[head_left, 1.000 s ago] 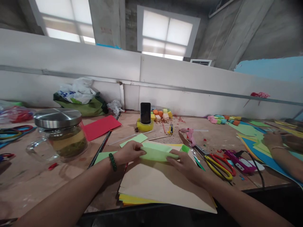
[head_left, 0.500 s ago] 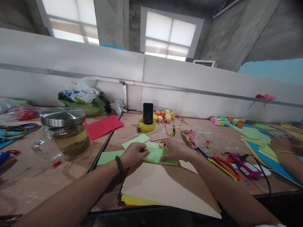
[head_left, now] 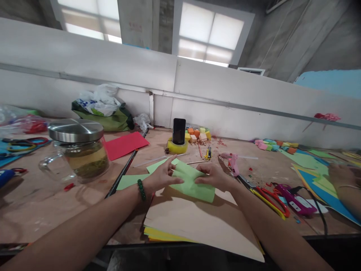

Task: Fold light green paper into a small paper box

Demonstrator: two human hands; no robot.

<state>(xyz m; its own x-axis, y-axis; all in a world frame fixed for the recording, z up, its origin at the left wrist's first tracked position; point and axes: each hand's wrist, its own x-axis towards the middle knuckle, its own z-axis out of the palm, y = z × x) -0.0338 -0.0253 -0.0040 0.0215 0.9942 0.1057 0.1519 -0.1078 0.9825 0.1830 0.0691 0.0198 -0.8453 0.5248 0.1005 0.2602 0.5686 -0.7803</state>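
**Folding green paper with both hands**

Pinching the green paper, your left hand and right hand each close finger and thumb on its upper edge, one index finger lifted. The sheet lies over a tan card on the tabletop, near a glass jar and scissors. It looks light, thin and easily creased, so hold it at the corners and edges.

Both forearms extended forward; left hand and right hand close together, fingers pinched.
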